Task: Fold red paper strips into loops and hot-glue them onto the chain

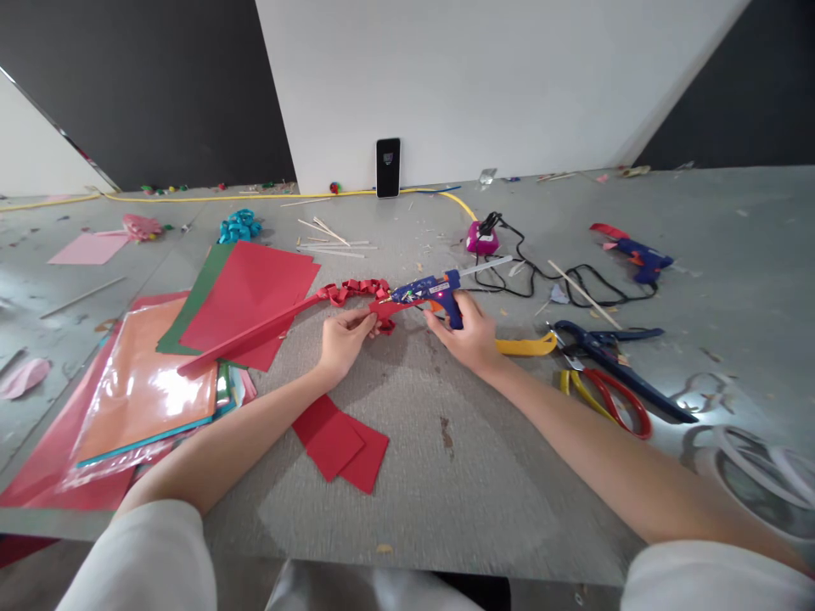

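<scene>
My right hand is wrapped round the handle of a blue glue gun, with a clear glue stick jutting from its back. The nozzle points left, at a red paper strip pinched in my left hand. Beside those fingers, a red stick wound with curled red paper slants across the red sheets. Whether the nozzle touches the strip I cannot tell. Two small red paper pieces lie below my left wrist.
At left lies a plastic packet of orange paper. A phone leans on the wall. A purple plug block with black cords, another glue gun, dark blue pliers and red-handled scissors lie to the right.
</scene>
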`<state>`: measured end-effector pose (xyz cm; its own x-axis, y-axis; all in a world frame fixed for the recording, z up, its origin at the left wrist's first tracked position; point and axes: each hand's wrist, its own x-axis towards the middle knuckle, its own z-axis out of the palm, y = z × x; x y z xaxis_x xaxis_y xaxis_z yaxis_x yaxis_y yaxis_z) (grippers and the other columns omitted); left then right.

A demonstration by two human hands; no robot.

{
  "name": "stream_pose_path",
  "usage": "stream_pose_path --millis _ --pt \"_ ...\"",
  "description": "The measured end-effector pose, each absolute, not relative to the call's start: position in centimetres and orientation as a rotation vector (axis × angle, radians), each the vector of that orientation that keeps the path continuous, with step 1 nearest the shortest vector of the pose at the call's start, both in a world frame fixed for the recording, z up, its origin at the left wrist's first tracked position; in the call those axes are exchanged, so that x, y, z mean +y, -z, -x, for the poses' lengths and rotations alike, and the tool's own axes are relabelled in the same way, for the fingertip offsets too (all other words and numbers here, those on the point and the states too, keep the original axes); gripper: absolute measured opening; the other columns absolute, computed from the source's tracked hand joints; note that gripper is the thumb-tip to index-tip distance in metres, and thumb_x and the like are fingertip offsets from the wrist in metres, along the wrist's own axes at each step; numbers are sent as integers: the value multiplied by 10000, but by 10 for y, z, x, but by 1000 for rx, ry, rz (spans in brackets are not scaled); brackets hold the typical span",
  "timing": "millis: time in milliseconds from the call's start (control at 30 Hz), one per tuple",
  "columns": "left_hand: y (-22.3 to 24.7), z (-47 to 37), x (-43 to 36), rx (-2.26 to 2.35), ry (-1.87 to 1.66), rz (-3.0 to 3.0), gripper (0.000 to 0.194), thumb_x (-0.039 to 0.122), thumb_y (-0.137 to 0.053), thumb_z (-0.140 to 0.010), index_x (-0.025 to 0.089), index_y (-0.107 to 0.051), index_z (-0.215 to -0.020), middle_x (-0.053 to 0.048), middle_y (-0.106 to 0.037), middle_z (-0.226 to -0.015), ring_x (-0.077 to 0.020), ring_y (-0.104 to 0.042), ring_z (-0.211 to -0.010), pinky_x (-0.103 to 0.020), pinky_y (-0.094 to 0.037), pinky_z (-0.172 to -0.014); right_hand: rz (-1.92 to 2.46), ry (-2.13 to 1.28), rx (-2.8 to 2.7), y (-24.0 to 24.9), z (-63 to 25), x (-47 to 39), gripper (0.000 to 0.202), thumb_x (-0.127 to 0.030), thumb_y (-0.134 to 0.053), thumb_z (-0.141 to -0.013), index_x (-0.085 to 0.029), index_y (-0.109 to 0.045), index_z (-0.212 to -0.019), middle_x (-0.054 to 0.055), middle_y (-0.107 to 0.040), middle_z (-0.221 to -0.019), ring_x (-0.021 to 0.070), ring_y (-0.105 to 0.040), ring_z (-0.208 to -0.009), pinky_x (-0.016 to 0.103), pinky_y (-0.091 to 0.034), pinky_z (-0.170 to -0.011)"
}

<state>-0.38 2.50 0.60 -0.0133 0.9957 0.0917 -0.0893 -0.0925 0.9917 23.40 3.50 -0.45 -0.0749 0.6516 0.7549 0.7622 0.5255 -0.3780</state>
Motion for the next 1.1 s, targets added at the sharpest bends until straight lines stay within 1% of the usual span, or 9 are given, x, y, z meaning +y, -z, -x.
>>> stream_pose_path --millis 233,367,533,800,1100 --pt "-7 3 24 1130 -1274 -1218 200 334 -750 -811 136 -774 -816 -54 -739 -716 -121 -635 -596 -245 -515 -594 1164 188 -1818 8 -235 36 354 -476 -646 -951 -196 -599 -1164 65 -703 -875 206 -686 -705 332 -572 -673" --pt "-8 2 23 1133 -1271 -1220 208 337 -741 -809 132 -778 -817 -50 -731 -694 -115 -620 -577 -239 -499 -576 1165 188 -1832 8 -234 36 344 -466 -636 -955 -199 -601 -1169 76 -717 -907 220 -712 -753 339 -588 -697" --pt "-8 2 23 1127 -1282 -1223 220 337 -747 -801 136 -789 -883 -41 -727 -693 -113 -615 -577 -236 -492 -574 1158 195 -1852 9 -235 35 331 -441 -641 -956 -192 -597 -1169 93 -732 -945 223 -730 -792 335 -598 -720" --pt "-7 4 24 1125 -1299 -1234 301 434 -747 -827 135 -775 -843 -54 -730 -699 -115 -609 -585 -240 -500 -578 1167 172 -1858 9 -235 35 351 -462 -634 -959 -189 -595 -1175 101 -732 -963 228 -733 -815 332 -597 -719" --pt "-7 3 23 1148 -1294 -1241 243 367 -741 -818 133 -782 -870 -55 -735 -709 -118 -625 -583 -244 -511 -581 1175 141 -1858 11 -235 36 350 -463 -633 -953 -209 -605 -1191 101 -726 -966 248 -738 -860 367 -618 -769"
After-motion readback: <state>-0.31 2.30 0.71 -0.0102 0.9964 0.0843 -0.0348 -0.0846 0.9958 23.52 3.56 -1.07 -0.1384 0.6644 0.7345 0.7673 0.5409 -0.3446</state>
